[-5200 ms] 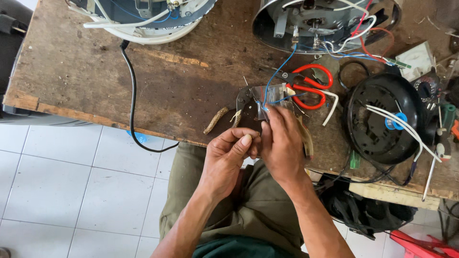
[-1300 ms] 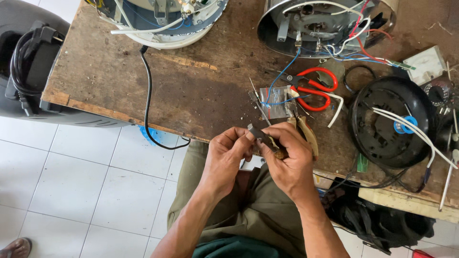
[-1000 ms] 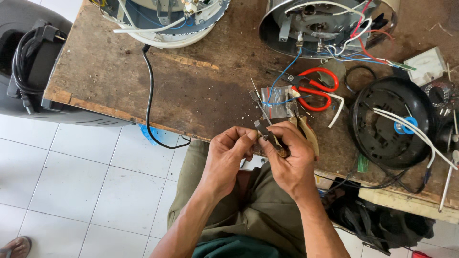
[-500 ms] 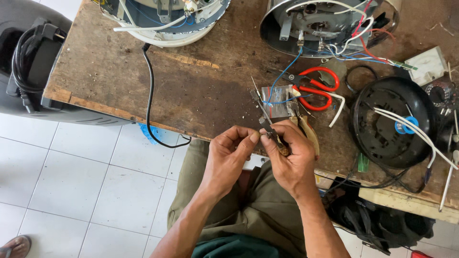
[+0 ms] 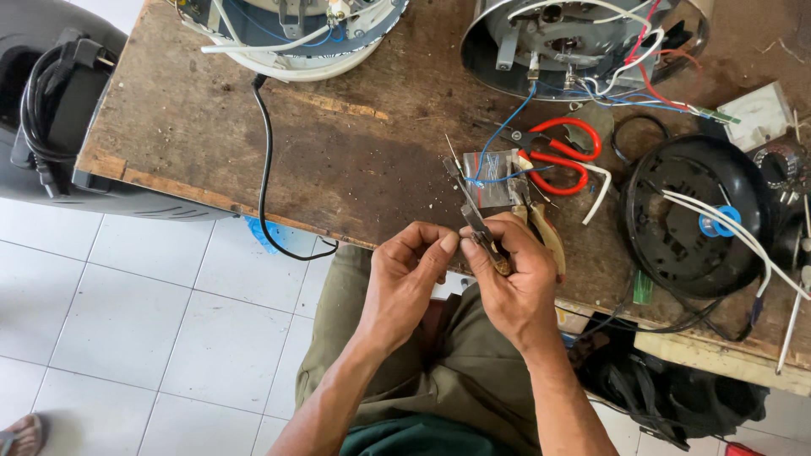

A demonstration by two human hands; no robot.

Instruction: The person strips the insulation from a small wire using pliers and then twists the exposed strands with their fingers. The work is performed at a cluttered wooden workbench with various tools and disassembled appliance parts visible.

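My right hand (image 5: 511, 279) grips a pair of thin pliers (image 5: 470, 207) whose pointed jaws stick up over the wooden bench (image 5: 355, 169). My left hand (image 5: 410, 270) sits close beside it, thumb and fingers pinched on something too small to make out, right at the pliers. Just beyond the jaws lies a small clear bag of parts (image 5: 498, 176) with a blue wire (image 5: 507, 135) running up to an opened metal appliance (image 5: 583, 42). Both hands hover at the bench's near edge, above my lap.
Red-handled scissors (image 5: 562, 152) lie right of the bag. A black round appliance base (image 5: 697, 219) with white wires sits at the right. A white opened appliance (image 5: 291, 34) stands at the back with a black cord (image 5: 266, 177) hanging off the edge. A dark case (image 5: 59, 110) stands left.
The view has shifted slightly since five seconds ago. My hands have drawn back from the bag toward the bench edge and stay pinched together around the pliers, barely moving in the last second.
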